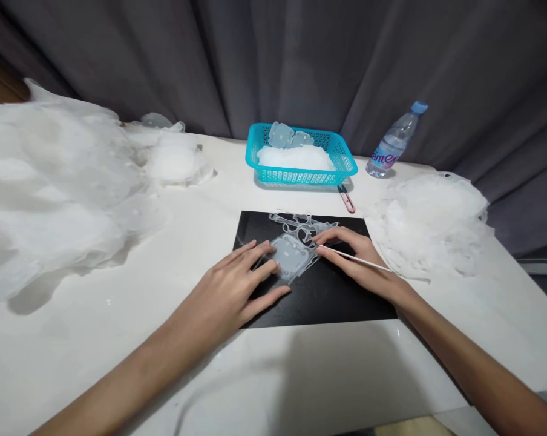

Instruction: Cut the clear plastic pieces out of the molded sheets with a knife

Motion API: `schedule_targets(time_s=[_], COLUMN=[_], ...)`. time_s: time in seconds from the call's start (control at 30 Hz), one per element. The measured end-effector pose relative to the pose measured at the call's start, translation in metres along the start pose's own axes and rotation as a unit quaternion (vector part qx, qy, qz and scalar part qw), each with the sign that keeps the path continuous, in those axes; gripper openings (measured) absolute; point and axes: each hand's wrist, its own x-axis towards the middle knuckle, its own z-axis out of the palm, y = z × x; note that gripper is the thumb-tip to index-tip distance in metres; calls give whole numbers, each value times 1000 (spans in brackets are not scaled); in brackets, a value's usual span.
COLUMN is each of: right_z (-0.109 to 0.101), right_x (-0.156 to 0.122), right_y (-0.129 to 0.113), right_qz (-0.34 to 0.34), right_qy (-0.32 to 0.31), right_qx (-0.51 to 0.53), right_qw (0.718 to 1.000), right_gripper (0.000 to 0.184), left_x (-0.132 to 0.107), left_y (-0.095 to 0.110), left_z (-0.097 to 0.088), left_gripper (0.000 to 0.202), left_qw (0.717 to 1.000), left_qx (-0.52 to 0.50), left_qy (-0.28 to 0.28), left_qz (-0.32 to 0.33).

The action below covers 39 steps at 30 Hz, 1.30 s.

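Observation:
A translucent silicone piece (291, 257) lies on a black mat (328, 297) in front of me, with thin clear trimmings (296, 223) just behind it. My left hand (237, 284) lies flat with fingers spread, pressing the piece's left edge. My right hand (357, 257) is closed on a thin white stick (368, 262), whose tip touches the piece's right edge.
A turquoise basket (341, 160) with more clear pieces stands behind the mat, small pink snips (346, 198) beside it. A water bottle (394, 145) stands back right. Heaps of clear film lie at the right (432, 224) and left (55, 181) of the white table (301, 375).

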Motion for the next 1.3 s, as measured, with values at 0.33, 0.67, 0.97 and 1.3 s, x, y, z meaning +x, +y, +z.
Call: schedule_targets(time_s=[0.33, 0.67, 0.97, 1.3], right_z=[1, 2, 1, 11], right_x=[-11, -28, -28, -8], right_y=[-4, -13, -5, -14], right_qz=[-34, -31, -76, -145], right_qy=[-23, -34, 40, -42], right_qx=[-81, -118, -137, 1], right_qw=[996, 992, 987, 989], right_gripper=[11, 12, 8, 7], left_x=[2, 5, -3, -18], left_y=[2, -12, -12, -2], left_z=[8, 3, -2, -2], left_gripper=[39, 31, 24, 33], left_qw=[997, 996, 997, 997], left_qx=[37, -68, -6, -18], left_qy=[63, -19, 26, 26], left_qz=[-21, -59, 78, 73])
